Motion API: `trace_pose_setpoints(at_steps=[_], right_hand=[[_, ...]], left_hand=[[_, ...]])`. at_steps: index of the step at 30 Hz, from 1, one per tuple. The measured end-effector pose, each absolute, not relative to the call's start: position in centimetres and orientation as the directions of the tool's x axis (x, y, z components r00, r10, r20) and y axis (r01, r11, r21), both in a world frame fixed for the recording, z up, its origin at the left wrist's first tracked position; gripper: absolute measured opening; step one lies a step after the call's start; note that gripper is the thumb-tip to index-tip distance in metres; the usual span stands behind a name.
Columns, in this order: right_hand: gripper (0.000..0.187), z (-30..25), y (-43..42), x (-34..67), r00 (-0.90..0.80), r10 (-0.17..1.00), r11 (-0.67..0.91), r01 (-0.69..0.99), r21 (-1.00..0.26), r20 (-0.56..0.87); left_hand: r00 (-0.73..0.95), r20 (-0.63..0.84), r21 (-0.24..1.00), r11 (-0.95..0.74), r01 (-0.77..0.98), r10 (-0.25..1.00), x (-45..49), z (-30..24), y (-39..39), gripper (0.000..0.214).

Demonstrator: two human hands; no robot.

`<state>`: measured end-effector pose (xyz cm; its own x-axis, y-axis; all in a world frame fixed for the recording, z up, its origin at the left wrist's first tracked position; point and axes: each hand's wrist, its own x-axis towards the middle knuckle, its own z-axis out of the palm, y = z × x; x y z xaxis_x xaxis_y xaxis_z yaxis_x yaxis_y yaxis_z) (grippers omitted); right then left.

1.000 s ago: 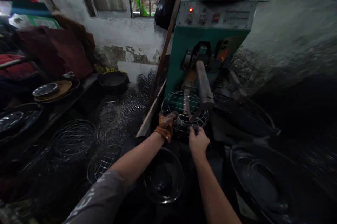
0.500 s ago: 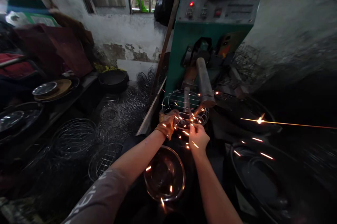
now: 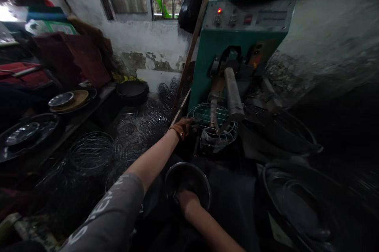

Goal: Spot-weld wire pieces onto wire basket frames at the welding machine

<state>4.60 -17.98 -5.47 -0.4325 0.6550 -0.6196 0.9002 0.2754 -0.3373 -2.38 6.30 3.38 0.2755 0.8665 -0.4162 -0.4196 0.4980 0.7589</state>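
Observation:
My left hand (image 3: 182, 127), in a worn brown glove, is closed on the left edge of a round wire rack (image 3: 204, 115). The rack sits around the lower electrode arm of a green spot welder (image 3: 237, 40), below its thick upper arm (image 3: 233, 94). My right hand (image 3: 188, 200) is down inside a shiny metal bowl (image 3: 209, 189) in front of me. Its fingers are lost in the dark of the bowl, so whatever they touch is hidden.
Piles of wire racks (image 3: 90, 151) lie on the left floor. A bench (image 3: 102, 96) there carries pans and a small metal bowl (image 3: 62, 100). Large dark basins (image 3: 296, 200) stand at the right. A wooden post (image 3: 195, 42) leans beside the welder.
The bright sparks at the welder have gone. My right hand has left the rack and moved down into the metal bowl. My left hand stays at the rack, slightly further left along it.

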Motion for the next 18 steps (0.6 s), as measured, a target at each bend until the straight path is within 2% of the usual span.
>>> trace_pose_setpoints(at_steps=[2, 4, 6, 9, 12, 15, 17, 18], right_hand=[[0.024, -5.3, -17.7, 5.0, -0.42, 0.638, 0.274, 0.907, -0.319, -0.646], [0.027, -4.8, -17.7, 5.8, -0.425, 0.663, 0.245, 0.901, -0.359, -0.616], [0.03, -4.4, -18.0, 6.7, -0.423, 0.734, 0.143, 0.861, -0.488, -0.531], [0.034, -3.6, -18.1, 7.6, -0.356, 0.83, -0.065, 0.702, -0.709, -0.429], [0.037, -2.7, -17.6, 8.6, -0.303, 0.865, -0.187, 0.543, -0.818, -0.399], [0.032, -1.5, -17.0, 10.0, -0.311, 0.876, -0.179, 0.498, -0.848, -0.367], [0.029, -0.9, -16.9, 10.4, -0.362, 0.852, -0.084, 0.619, -0.781, -0.378], [0.03, -0.7, -17.0, 10.2, -0.377, 0.833, -0.018, 0.713, -0.701, -0.404]], left_hand=[[0.271, -0.398, 0.775, 0.479, -0.412, 0.877, -2.6, 3.4, 6.3, 0.034], [0.268, -0.375, 0.792, 0.457, -0.405, 0.887, -2.7, 3.4, 6.1, 0.036], [0.262, -0.353, 0.806, 0.434, -0.403, 0.898, -2.8, 3.4, 5.9, 0.037], [0.229, -0.318, 0.818, 0.389, -0.424, 0.92, -3.0, 3.2, 5.2, 0.035], [0.181, -0.295, 0.817, 0.346, -0.461, 0.938, -3.4, 3.1, 3.8, 0.023], [0.128, -0.286, 0.81, 0.311, -0.498, 0.95, -3.7, 3.1, 2.6, 0.027], [0.105, -0.29, 0.8, 0.301, -0.519, 0.951, -3.6, 3.2, 2.1, 0.037], [0.089, -0.295, 0.79, 0.296, -0.536, 0.951, -3.4, 3.3, 2.0, 0.041]])
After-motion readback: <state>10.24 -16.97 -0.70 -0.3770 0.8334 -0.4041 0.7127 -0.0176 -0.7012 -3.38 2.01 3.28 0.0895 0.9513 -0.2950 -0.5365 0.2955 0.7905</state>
